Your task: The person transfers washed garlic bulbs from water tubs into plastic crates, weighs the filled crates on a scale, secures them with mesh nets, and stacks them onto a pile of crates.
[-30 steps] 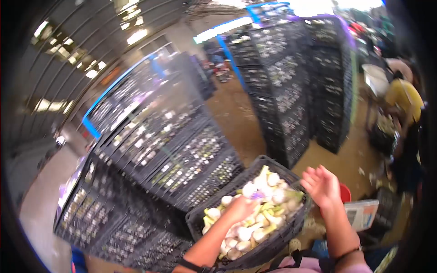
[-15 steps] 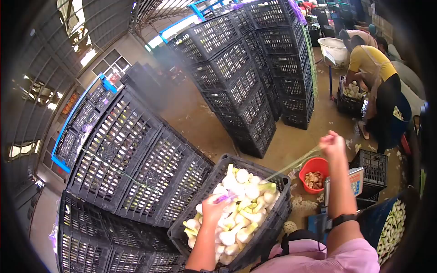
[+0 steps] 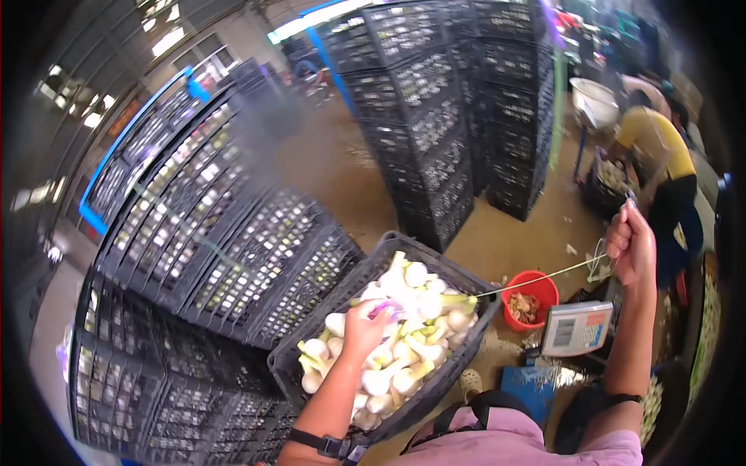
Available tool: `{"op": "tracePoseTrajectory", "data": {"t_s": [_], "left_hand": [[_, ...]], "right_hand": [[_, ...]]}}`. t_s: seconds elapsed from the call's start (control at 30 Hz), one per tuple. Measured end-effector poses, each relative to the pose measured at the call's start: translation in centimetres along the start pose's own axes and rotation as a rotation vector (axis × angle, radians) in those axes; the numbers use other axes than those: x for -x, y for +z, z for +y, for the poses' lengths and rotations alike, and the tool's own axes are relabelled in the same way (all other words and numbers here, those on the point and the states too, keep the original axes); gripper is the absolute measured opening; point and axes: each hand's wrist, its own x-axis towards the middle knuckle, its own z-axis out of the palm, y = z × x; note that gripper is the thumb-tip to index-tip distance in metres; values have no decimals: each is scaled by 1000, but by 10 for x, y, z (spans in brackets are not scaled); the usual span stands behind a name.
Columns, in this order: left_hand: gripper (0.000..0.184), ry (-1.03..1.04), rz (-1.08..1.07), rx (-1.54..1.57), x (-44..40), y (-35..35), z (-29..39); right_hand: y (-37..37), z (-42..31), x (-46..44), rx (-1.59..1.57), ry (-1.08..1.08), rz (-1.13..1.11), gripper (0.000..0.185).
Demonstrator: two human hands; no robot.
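A black plastic crate full of white garlic bulbs with pale green stems stands in front of me. Over the bulbs, my left hand is closed on a small purple thing, too blurred to name. My right hand is raised at the right, away from the crate, its fingers wrapped round a thin green string. The string runs taut from that fist to the crate's right side. A short pointed thing shows above the fist; what it is I cannot make out.
Tall stacks of filled black crates rise at the left, with others behind. A red bowl of peelings, a scale and a blue platform lie right of my crate. A person in yellow bends over another crate.
My right hand went from open to closed and moved outward to the right, drawing the string taut. My left hand stays over the bulbs with the purple thing. The camera view has shifted.
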Motion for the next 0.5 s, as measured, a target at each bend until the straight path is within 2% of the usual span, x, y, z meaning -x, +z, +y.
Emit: {"op": "tracePoseTrajectory", "data": {"t_s": [0.07, 0.1, 0.13, 0.17, 0.2, 0.3, 0.37, 0.4, 0.43, 0.47, 0.5], "left_hand": [[27, 208, 13, -148, 10, -20, 0], [36, 194, 23, -121, 22, -28, 11], [36, 178, 58, -114, 37, -37, 22], [36, 273, 107, -165, 52, -46, 34], [36, 363, 162, -224, 68, -56, 44], [28, 344, 425, -223, 131, -90, 56], [23, 341, 626, -277, 182, -112, 41], [21, 265, 712, -336, 213, -122, 36], [21, 197, 806, -370, 247, -129, 24], [20, 142, 875, -387, 281, -133, 8], [20, 27, 934, -452, 318, -136, 0]], "right_hand": [[72, -4, 3, -57, -136, -194, 27], [106, -2, 8, -84, -134, -297, 26], [138, 4, 15, -109, -130, -398, 25], [170, 14, 23, -124, -117, -552, 24], [195, 26, 29, -134, -70, -660, 24], [250, 76, 53, -143, 186, -935, 26], [261, 129, 63, -19, 348, -1031, 25], [254, 161, 59, 184, 250, -1231, 25], [251, 176, 52, 720, -67, -1527, 30], [238, 198, 53, 1343, -423, -1519, 30], [224, 207, 50, 1347, -1113, -1648, 18]]}}
